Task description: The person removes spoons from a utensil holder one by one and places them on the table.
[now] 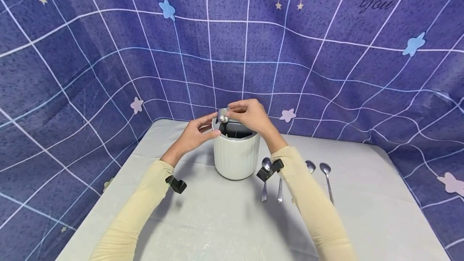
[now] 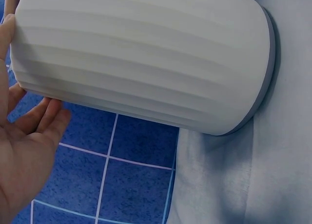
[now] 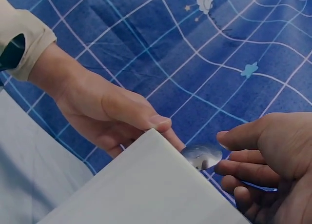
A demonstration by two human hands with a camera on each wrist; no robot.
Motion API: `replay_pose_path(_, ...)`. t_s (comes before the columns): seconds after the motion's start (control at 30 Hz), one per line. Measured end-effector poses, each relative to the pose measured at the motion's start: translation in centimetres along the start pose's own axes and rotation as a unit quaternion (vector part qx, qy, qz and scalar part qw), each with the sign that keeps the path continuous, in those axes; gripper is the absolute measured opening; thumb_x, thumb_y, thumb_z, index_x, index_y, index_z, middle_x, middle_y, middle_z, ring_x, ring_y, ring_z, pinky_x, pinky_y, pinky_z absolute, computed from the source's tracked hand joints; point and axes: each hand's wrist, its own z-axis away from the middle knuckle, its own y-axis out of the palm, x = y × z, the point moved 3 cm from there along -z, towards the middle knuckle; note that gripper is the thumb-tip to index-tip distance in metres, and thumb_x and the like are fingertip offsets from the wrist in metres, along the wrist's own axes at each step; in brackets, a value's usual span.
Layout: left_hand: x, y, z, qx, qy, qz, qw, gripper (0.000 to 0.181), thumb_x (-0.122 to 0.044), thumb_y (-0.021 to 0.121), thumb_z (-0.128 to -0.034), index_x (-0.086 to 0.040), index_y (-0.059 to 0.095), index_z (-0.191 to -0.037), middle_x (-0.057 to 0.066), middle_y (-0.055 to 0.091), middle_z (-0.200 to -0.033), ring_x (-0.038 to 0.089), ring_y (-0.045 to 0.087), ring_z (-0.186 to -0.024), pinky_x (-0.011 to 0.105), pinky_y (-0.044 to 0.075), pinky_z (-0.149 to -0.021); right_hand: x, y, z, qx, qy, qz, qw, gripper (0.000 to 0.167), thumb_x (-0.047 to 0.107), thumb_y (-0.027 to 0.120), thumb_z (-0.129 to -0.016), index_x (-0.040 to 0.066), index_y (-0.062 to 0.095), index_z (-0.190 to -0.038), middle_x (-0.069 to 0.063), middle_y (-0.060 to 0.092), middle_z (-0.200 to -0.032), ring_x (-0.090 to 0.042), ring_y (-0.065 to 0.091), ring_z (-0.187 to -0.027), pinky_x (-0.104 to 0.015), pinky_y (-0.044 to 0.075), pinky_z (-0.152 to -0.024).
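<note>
A white ribbed utensil holder (image 1: 236,158) with a dark grey divided inside stands upright on the table. My left hand (image 1: 195,135) holds its left rim, thumb on the near side and fingers on the far side. At the holder's top, my right hand (image 1: 251,116) pinches the bowl of a metal spoon (image 1: 222,115) between thumb and fingers. The right wrist view shows that spoon bowl (image 3: 202,156) just above the rim, between both hands; the holder's wall hides its handle. Only the holder's outer wall (image 2: 141,53) and my left hand (image 2: 29,151) appear in the left wrist view.
Several metal spoons lie to the right of the holder, including one spoon (image 1: 325,168) at the far right. My right sleeve and wrist camera partly cover others. A blue-purple grid-patterned cloth (image 1: 232,43) hangs behind the grey-white covered table (image 1: 203,224).
</note>
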Motion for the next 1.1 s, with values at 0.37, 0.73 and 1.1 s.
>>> replay_pose_path(0.37, -0.2, 0.0, 0.1, 0.003, -0.001, 0.010, 0.9999, 0.064, -0.012, 0.073, -0.0947, -0.007, 0.047, -0.153, 0.017, 0.051, -0.151, 0.033, 0.049, -0.138, 0.054, 0.036, -0.121, 0.1, 0.9, -0.4, 0.003, 0.004, 0.017, 0.9998, 0.033, 0.022, 0.080, -0.091, 0.006, 0.076, -0.120, -0.007, 0.079, -0.103, -0.020, 0.075, -0.098, -0.036, 0.063, -0.086)
replay_pose_path(0.73, -0.1, 0.1, 0.1, 0.006, -0.002, 0.014, 0.9999, 0.066, -0.007, 0.072, -0.0944, -0.006, 0.045, -0.154, 0.020, 0.048, -0.153, 0.036, 0.047, -0.140, 0.053, 0.036, -0.122, 0.1, 1.3, -0.6, 0.012, -0.002, 0.062, 0.9980, 0.028, 0.021, 0.080, -0.091, 0.009, 0.078, -0.117, -0.005, 0.078, -0.099, -0.017, 0.074, -0.094, -0.033, 0.062, -0.082)
replay_pose_path(1.1, 0.0, 0.1, 0.2, 0.004, 0.011, 0.001, 0.9999, 0.062, -0.018, 0.075, -0.0943, -0.015, 0.051, -0.152, 0.014, 0.056, -0.147, 0.030, 0.050, -0.138, 0.049, 0.040, -0.120, 0.5, 1.0, 0.1, 0.013, -0.004, 0.072, 0.9973, 0.024, 0.021, 0.079, -0.092, 0.011, 0.077, -0.113, -0.002, 0.079, -0.095, -0.015, 0.074, -0.088, -0.035, 0.061, -0.083)
